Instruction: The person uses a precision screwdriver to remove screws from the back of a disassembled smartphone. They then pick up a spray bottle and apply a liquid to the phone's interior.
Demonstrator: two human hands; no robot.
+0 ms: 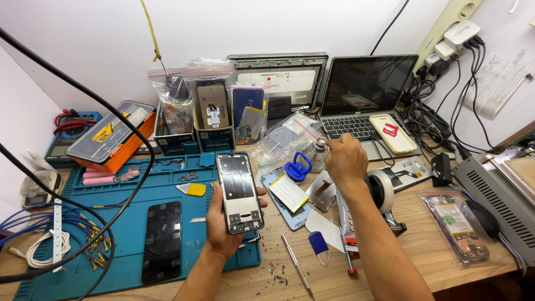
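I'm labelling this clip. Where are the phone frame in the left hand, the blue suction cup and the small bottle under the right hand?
phone frame (239,192), head view, middle of its back.
blue suction cup (299,167), head view, its handle.
small bottle (318,154), head view, its body.

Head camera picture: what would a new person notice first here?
The left hand holds an opened phone frame upright over the blue work mat at the centre. The right hand reaches to a small glass bottle before the laptop. A black phone screen lies on the mat.
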